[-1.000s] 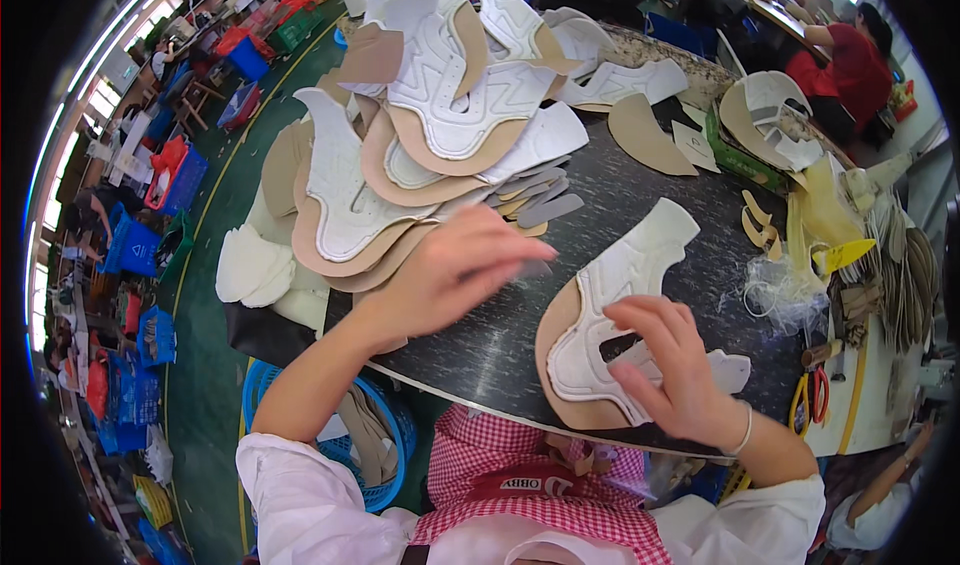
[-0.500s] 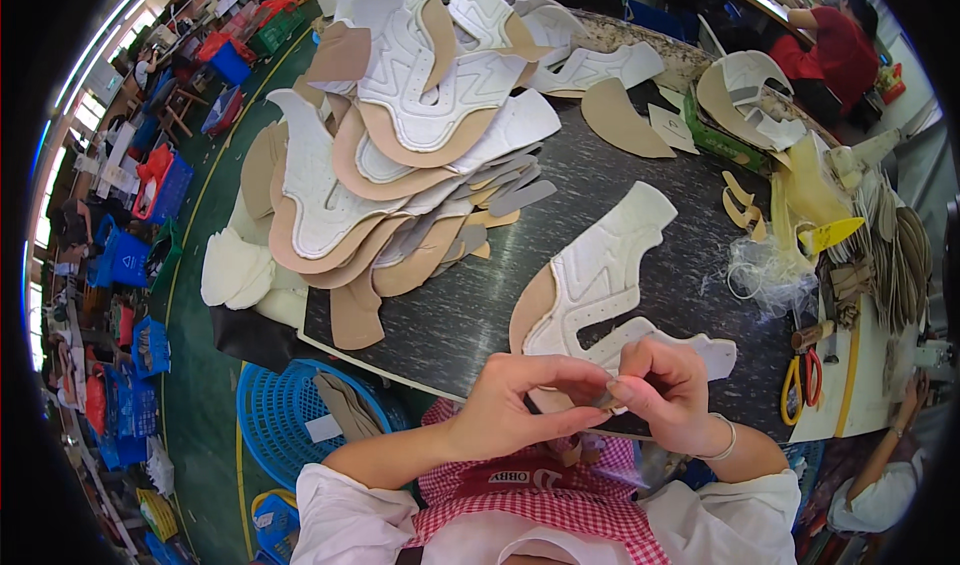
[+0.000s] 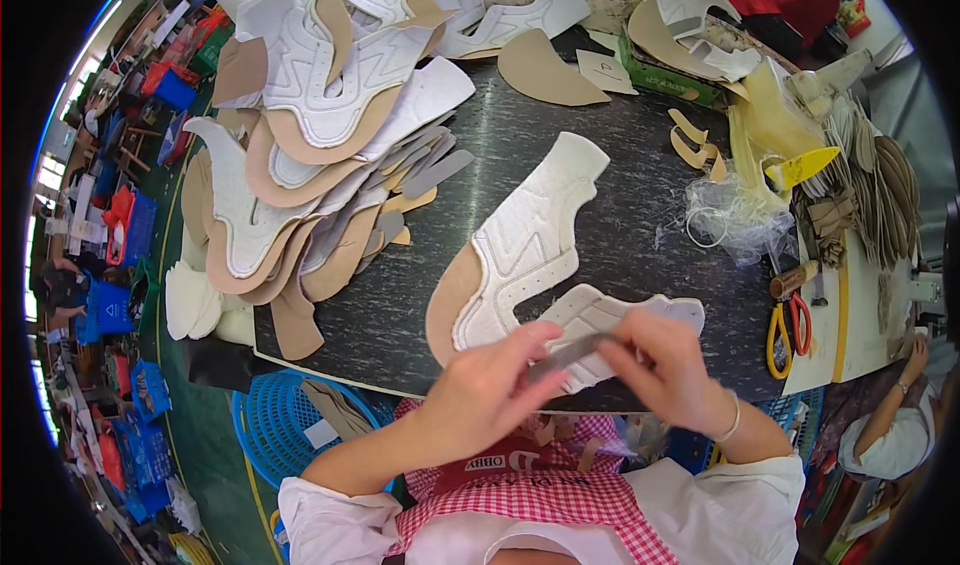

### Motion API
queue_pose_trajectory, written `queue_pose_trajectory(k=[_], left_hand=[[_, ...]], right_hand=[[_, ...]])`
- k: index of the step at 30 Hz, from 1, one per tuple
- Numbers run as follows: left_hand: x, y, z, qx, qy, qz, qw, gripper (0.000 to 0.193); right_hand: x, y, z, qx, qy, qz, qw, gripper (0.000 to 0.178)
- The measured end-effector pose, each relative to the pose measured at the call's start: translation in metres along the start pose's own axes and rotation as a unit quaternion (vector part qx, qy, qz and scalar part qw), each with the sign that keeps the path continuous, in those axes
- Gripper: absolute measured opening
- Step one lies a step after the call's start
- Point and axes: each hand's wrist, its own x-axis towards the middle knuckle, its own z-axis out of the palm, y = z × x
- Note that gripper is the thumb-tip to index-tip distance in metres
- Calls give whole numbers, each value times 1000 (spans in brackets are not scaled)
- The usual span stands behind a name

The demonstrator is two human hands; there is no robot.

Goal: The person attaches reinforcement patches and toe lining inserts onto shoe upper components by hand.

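My left hand (image 3: 485, 383) and my right hand (image 3: 668, 370) hold a thin grey strip (image 3: 568, 358) between them, just above the near edge of the table. The left fingers pinch one end; the right thumb and fingers close on the other. Beneath the strip lies a white quilted shoe upper (image 3: 530, 230) with a beige toe piece (image 3: 455, 290), spread flat in a curve. Both hands cover its near part. Left of it rises a pile of similar uppers (image 3: 330, 90), with small grey and tan strips (image 3: 440, 172) fanned out along its side.
On the right lie yellow- and red-handled scissors (image 3: 779, 340), a wooden-handled tool (image 3: 793, 281), tangled clear thread (image 3: 740, 220) and stacked grey-brown pieces (image 3: 885, 190). A green box (image 3: 670, 77) sits at the back. A blue basket (image 3: 270, 415) stands below the left table edge. Other people work nearby.
My hands have moved slightly apart, and more of the grey strip shows between them. The whole view has shifted, so the table's things appear further left and higher.
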Motion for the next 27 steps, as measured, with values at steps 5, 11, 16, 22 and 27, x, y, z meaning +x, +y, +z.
queue_pose_trajectory(k=[5,11,16,22,27], left_hand=[[10,-11,7,73,31,52,996,21],[8,-22,9,47,57,27,997,22],[2,-33,16,175,68,94,978,19],[1,-25,-44,423,179,149,876,14],[3,-64,-116,591,220,-34,775,26]], right_hand=[[19,25,2,-128,-2,-11,992,15],[26,31,10,-130,-11,-22,991,17],[39,31,-3,-291,-15,-76,954,19],[32,6,11,-161,-21,-190,968,20],[43,1,17,-167,-39,-203,964,20]])
